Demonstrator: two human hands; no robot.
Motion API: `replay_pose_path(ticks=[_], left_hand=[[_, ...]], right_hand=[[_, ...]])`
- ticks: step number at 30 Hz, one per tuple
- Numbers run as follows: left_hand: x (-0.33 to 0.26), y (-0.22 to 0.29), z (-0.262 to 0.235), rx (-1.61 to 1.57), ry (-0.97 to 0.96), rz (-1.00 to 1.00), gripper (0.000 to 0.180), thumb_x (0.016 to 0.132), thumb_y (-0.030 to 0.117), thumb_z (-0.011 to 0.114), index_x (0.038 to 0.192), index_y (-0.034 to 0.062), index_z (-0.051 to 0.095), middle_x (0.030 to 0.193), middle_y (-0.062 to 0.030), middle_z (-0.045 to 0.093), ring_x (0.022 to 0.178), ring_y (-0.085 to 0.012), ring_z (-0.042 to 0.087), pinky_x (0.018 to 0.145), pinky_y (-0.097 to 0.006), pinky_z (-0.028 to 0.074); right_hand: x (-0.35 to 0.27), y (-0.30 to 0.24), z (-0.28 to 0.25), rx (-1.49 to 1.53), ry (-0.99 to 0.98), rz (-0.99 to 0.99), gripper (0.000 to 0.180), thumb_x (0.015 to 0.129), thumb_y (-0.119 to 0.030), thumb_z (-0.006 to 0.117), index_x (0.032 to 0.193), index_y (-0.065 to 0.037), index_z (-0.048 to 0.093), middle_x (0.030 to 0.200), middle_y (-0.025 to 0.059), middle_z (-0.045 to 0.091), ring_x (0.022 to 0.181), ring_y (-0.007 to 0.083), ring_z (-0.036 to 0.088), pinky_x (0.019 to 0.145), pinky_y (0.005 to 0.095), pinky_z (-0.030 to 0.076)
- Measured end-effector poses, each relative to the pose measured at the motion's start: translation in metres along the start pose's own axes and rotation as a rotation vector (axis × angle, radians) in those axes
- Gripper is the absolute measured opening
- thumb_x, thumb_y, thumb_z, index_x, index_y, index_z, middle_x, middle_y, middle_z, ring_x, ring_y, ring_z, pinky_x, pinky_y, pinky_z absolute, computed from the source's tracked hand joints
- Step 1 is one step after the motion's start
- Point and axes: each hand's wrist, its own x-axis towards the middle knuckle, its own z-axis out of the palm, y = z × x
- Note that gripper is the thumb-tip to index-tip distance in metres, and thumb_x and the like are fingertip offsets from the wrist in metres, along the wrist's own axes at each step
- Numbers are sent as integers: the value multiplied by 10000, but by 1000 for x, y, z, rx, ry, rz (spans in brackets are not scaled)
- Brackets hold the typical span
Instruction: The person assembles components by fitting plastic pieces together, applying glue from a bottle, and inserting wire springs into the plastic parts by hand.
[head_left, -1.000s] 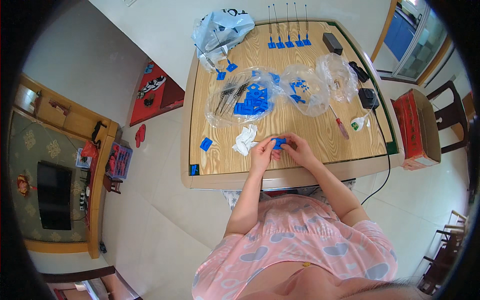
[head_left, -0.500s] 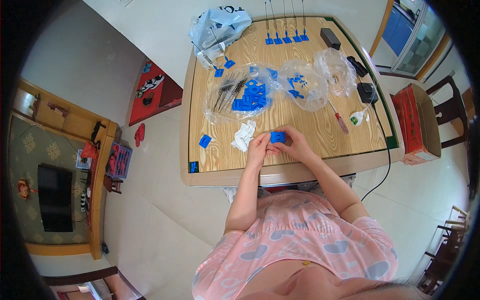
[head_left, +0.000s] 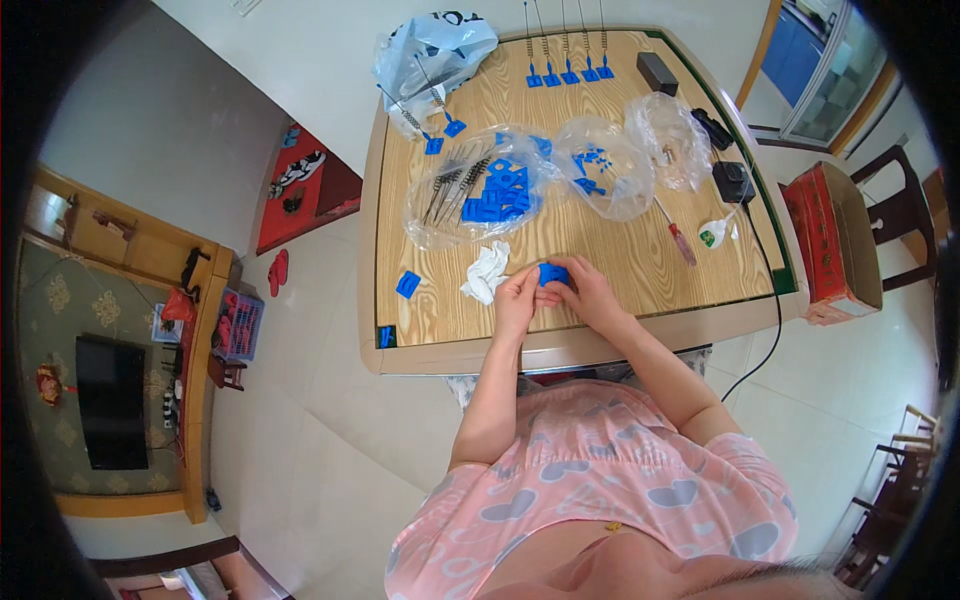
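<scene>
My left hand (head_left: 517, 296) and my right hand (head_left: 581, 291) meet over the near edge of the wooden table (head_left: 640, 260). Both pinch one small blue plastic part (head_left: 553, 274) between their fingertips, just above the tabletop. A crumpled white cloth (head_left: 486, 273) lies right beside my left hand. Further up the table, a clear plastic bag (head_left: 480, 190) holds a pile of similar blue parts and several dark springs.
Two more clear bags (head_left: 605, 175) lie at centre right, next to a red-handled screwdriver (head_left: 681, 240). Loose blue pieces (head_left: 407, 284) sit left. Spring-and-blue-base assemblies (head_left: 565, 60) line the far edge. A black adapter (head_left: 733, 182) with cable is right; a red box (head_left: 830, 240) stands beyond.
Both hands stay together on the blue part near the table's front edge, shifting it only slightly. Nothing else on the table has moved.
</scene>
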Motion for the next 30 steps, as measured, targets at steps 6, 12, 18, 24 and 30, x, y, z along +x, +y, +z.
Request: replay_pose_path(ticks=[6, 12, 18, 24, 30], left_hand=[[0, -3, 1, -4, 12, 27, 261, 968, 179, 488, 1064, -26, 617, 804, -107, 662, 643, -169, 655, 573, -274, 561], [0, -1, 1, 31, 5, 22, 261, 972, 176, 482, 1081, -21, 613, 799, -113, 666, 637, -180, 663, 565, -273, 564], [-4, 6, 3, -110, -96, -8, 284, 957, 106, 486, 1184, -54, 545, 954, -136, 657, 797, -208, 670, 704, -299, 571], [-3, -4, -11, -124, -119, 4, 351, 899, -8, 538, 1247, -41, 509, 994, -130, 654, 839, -178, 658, 728, -286, 563], [1, -3, -15, -3, -69, 61, 366, 861, -17, 596, 1221, -24, 535, 1006, -113, 656, 857, -147, 646, 731, -255, 554]], right_hand=[[-1, 0, 1, -30, -2, 11, 376, 839, -194, 642, 1164, -39, 537, 1011, 172, 574, 925, 350, 579, 787, 399, 478], [-2, 6, 5, -15, 16, 28, 382, 834, -201, 649, 1161, -37, 539, 1025, 180, 576, 938, 355, 580, 797, 395, 481], [5, 11, 5, 107, 42, 63, 387, 819, -162, 675, 1159, -24, 553, 986, 157, 596, 823, 259, 612, 722, 338, 502], [9, 2, -2, 214, -74, 182, 394, 823, -123, 682, 1180, -19, 551, 869, 85, 622, 725, 126, 590, 666, 274, 496], [7, 4, -1, 394, -77, 226, 367, 840, -158, 683, 1160, -19, 568, 827, 40, 631, 709, 86, 569, 649, 249, 485]])
